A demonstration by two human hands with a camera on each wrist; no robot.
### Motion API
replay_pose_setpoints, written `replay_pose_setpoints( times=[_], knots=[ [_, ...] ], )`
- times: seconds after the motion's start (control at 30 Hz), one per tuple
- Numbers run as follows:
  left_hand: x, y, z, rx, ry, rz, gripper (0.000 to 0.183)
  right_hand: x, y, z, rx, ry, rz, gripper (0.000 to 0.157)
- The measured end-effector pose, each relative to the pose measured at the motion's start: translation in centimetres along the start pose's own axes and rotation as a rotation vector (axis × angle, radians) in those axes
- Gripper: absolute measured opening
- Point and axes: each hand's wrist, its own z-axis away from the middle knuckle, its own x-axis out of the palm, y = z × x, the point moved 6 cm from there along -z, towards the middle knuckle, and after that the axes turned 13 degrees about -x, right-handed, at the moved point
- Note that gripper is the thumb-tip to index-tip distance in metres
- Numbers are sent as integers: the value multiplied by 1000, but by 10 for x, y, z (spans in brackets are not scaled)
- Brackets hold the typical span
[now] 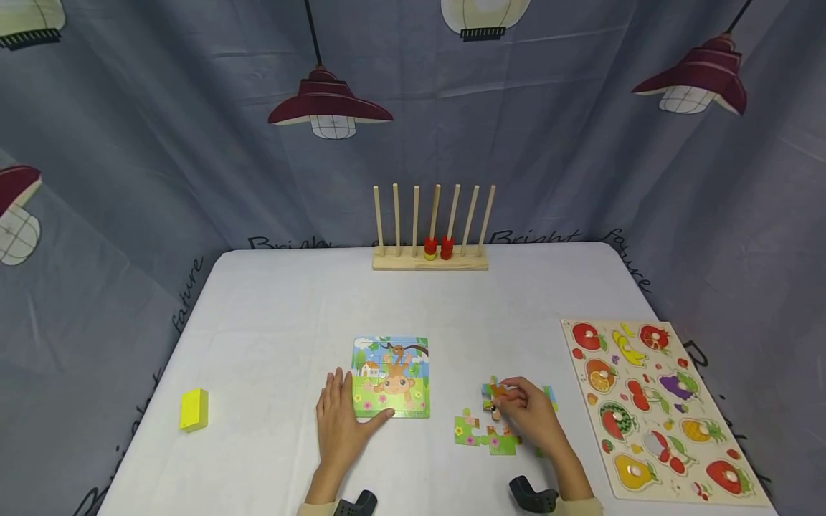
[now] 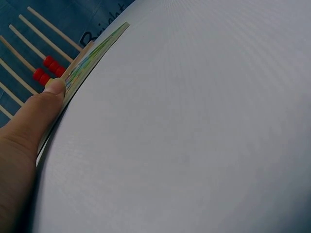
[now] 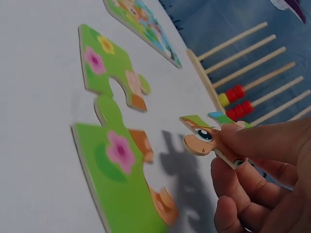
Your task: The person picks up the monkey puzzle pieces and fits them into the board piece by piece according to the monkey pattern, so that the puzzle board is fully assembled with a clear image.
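One puzzle piece (image 3: pixel 195 144) above the tabletop (image 1: pixel 284 322)
The right hand (image 1: pixel 532 416) pinches it in its grip; the left hand (image 1: pixel 342 423) is spread, thumb on one monkey board (image 1: pixel 409 369). We see two flower pieces (image 3: pixel 114 184); other pieces (image 1: pixel 550 394), partly hidden, we cannot count.

On white table (image 1: pixel 277 308): yellow rectangular block (image 1: pixel 193 410) left, square multicoloured monkey puzzle board (image 1: pixel 391 376) mid, green jigsaw pieces (image 1: pixel 467 432) right of it, beige rectangular wooden fruit board (image 1: pixel 645 469) far right. Tan wooden seven-peg rack (image 1: pixel 403 262) at back edge. Left hand (image 1: pixel 342 423) at puzzle board's left edge, right hand (image 1: pixel 532 416) over pieces.
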Motion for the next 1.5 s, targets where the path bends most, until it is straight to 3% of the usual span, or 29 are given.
replay_pose_setpoints(
  times=[0.27, 0.5, 0.8, 1.07, 1.5],
  knots=[
    [0, 0, -2, 3, -5, 0, 106, 24, -15, -19, -65, -50, -88, 32],
    [2, 1, -3, -8, -20, -1, 108, 51, -27, -42, -132, -59, -106, 37],
    [-1, 1, -1, 0, 5, -7, 106, 92, -44, -67, -155, -78, -101, 33],
    [-3, 1, 0, 0, 8, -5, 106, 115, -68, -75, -210, -149, -117, 32],
    [-2, 1, 0, 23, 32, -11, 106, 147, -78, -74, -216, -257, -132, 31]
  ],
)
